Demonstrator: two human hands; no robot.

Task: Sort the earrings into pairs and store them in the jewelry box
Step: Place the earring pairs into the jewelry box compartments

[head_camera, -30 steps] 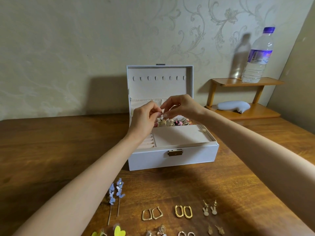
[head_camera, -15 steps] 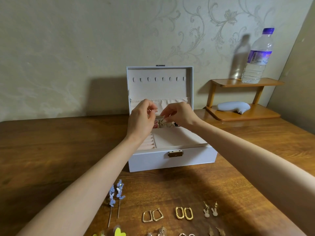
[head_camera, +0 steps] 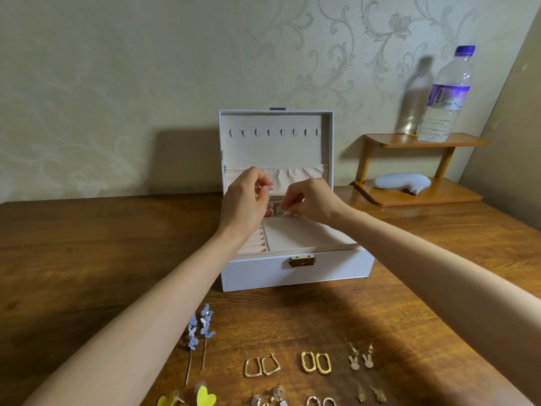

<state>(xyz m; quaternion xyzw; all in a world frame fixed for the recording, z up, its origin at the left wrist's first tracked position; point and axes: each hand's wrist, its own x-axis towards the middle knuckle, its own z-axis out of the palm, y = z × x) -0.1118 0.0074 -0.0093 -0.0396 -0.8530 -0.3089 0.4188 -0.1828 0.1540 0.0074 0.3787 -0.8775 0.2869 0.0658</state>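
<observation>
Currently, one white jewelry box (head_camera: 292, 273) stands on the wooden table (head_camera: 87, 259), lid upright and clasp facing the person. Right hand (head_camera: 313, 200): over the rear compartment of the box, fingertips pinching a small gold earring (head_camera: 281, 211) just above other pieces lying there. Left hand (head_camera: 243, 200): just beside the right one, over the box's left rear, fingers curled, thumb and forefinger brought together; whether anything sits between them cannot be told. Front of the box: a pale cushion with ring rolls at its left. On the table nearer the person, laid in pairs: blue flower drops (head_camera: 202, 326), squarish gold hoops (head_camera: 262, 367), oval gold hoops (head_camera: 316, 362), rabbit studs (head_camera: 361, 361) and yellow hearts (head_camera: 205, 397), with more pieces cut off at the lower edge. Far right: a wooden shelf (head_camera: 424, 140) carrying a water bottle (head_camera: 446, 95).
</observation>
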